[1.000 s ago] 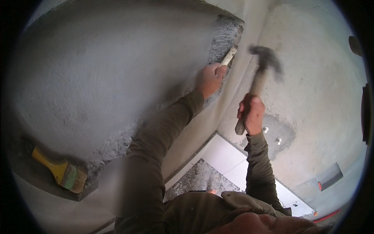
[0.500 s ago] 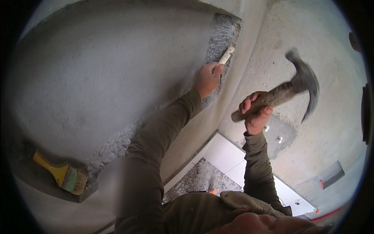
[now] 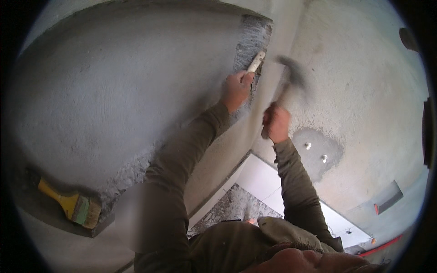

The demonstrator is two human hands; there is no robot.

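My left hand (image 3: 236, 91) is closed around a cream-handled chisel (image 3: 256, 62) in the recess by its right-hand edge. The fingers hide the blade. A rough, chipped grey strip (image 3: 251, 38) runs along that edge, above and below the hand. In my right hand (image 3: 276, 122) is a claw hammer (image 3: 291, 77), gripped low on its wooden handle. Its head, blurred by motion, is raised to the right of the chisel's butt end and apart from it.
A yellow-handled paintbrush (image 3: 70, 204) lies at the recess's lower left corner, beside crumbled rubble (image 3: 125, 182). Two small white pipe ends (image 3: 324, 158) stick out of the right wall. White panels (image 3: 259, 177) line the wall's foot, above a debris-strewn floor (image 3: 234, 207).
The hammer has swung left toward the chisel and turned more upright. My right hand's fingers have closed more fully on its handle. My left hand stays on the chisel.
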